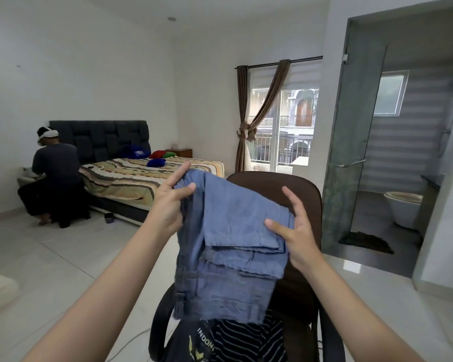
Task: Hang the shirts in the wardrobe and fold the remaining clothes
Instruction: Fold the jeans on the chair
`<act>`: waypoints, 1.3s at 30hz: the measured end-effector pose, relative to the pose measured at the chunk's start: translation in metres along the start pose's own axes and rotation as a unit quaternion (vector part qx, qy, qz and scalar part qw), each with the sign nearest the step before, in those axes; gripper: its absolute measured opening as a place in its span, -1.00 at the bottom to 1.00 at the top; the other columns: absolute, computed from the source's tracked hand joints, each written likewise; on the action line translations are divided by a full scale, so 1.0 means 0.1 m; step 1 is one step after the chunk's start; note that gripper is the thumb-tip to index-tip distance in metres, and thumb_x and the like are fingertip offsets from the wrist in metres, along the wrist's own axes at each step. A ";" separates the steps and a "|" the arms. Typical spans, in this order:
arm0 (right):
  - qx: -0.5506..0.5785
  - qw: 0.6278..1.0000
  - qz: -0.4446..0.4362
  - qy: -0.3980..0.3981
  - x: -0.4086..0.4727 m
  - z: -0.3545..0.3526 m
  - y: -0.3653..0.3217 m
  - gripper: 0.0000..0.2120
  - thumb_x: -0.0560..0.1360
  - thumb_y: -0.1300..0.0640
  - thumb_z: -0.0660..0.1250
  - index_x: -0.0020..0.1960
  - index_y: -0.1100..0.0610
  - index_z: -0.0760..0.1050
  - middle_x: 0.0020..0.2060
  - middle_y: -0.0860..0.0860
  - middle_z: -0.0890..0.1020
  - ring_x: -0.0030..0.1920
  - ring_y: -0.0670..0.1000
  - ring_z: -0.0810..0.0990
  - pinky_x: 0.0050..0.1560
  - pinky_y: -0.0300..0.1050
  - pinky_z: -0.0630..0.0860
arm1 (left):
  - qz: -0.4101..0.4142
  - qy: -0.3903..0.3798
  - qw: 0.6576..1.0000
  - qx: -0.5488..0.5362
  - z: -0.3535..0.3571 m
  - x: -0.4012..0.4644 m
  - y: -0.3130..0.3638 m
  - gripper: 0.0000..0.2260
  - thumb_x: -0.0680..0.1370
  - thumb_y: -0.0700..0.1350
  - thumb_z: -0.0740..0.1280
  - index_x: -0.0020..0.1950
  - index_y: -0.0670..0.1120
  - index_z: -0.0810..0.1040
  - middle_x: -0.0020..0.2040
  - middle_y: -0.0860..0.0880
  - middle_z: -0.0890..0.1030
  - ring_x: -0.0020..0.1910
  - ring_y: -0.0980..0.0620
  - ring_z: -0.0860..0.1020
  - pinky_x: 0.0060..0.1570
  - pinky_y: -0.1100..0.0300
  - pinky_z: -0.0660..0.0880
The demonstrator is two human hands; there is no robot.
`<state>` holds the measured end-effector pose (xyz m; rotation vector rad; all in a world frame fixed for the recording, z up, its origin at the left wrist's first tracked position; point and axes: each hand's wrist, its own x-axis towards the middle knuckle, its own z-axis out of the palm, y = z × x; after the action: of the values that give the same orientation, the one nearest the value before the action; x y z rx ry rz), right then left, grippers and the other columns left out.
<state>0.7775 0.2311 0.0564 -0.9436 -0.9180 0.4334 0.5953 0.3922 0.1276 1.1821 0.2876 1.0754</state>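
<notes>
Above the brown padded office chair (267,189), the left hand (168,205) pinches the faded blue denim jeans (230,246) at ten o'clock while the right hand (296,231) clasps their three o'clock edge, apparently keeping the fold tidy.

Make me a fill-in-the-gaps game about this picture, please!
1. Both hands hold up folded blue ____ above the chair.
2. The left hand ____ the top corner between thumb and fingers.
3. On the chair seat lies a dark top with ____ stripes.
4. The bed stands by the ____ wall.

Missing words: jeans; pinches; white; left. The right hand grips the side.
</notes>
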 end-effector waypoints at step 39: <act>0.059 0.992 -0.062 -0.089 0.60 0.29 -0.18 -0.59 0.12 0.15 0.58 -0.06 -0.08 0.64 -0.01 -0.10 0.64 0.08 0.00 0.62 0.00 -0.12 0.60 | 0.013 0.078 0.995 0.068 -0.31 -0.19 0.24 -0.51 0.42 -0.48 0.31 0.25 -0.06 0.53 0.21 -0.03 0.55 0.13 -0.02 0.54 0.04 0.19 0.57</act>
<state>0.7856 0.2764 0.1075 -0.7438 -1.0942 0.4669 0.5517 0.3953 0.1285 1.2267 0.4736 1.1870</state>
